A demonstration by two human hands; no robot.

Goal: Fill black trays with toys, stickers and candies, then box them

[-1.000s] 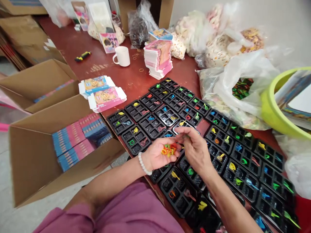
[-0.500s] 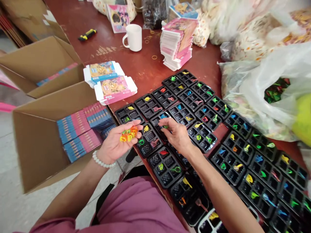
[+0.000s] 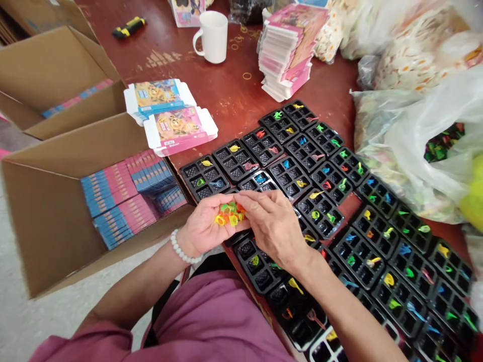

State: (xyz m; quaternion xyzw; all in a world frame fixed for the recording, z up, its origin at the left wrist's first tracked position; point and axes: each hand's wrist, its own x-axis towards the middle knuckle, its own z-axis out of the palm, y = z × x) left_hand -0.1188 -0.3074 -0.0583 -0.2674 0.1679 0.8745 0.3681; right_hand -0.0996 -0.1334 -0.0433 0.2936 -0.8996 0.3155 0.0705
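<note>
My left hand [image 3: 206, 223] is cupped palm up around a small heap of plastic toy pieces [image 3: 228, 215], yellow, orange and green. Over the heap's right side, my right hand [image 3: 277, 226] has its fingers bent together, their tips at the pieces; whatever lies between them is hidden. Below and around both hands are black compartment trays [image 3: 264, 281] in rows. Many of their compartments hold one small coloured piece, such as a yellow one [image 3: 206, 163] and a green ring-like one [image 3: 200, 182]. My hands and right forearm cover several trays.
An open carton [image 3: 49, 216] packed with pink and blue boxes stands left of the table. Two flattened boxes [image 3: 179, 125] lie at the table edge. Behind are a white mug [image 3: 214, 37], a cutter [image 3: 129, 27] and stacked pink boxes [image 3: 283, 55]. Plastic bags [image 3: 396, 151] fill the right.
My right hand has moved left from above a tray to the pieces in my left palm. My left hand has shifted right, and the view has moved slightly.
</note>
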